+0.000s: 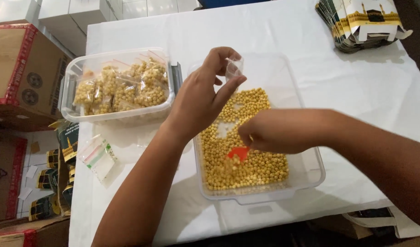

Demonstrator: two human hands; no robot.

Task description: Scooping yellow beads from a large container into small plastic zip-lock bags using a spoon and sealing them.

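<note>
Head view: left hand [198,98] pinches small clear bag [233,68] above tub [310,176] of yellow beans [246,169]; right hand [278,130] closed on red scoop [238,152] in beans. Tub on white desk [356,82].

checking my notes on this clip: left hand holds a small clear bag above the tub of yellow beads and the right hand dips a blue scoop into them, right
Not quite: the scoop is red-orange, not blue. The head view shows the left hand pinching a small clear bag above the tub of yellow beads, and the right hand dipping the scoop into them.
</note>
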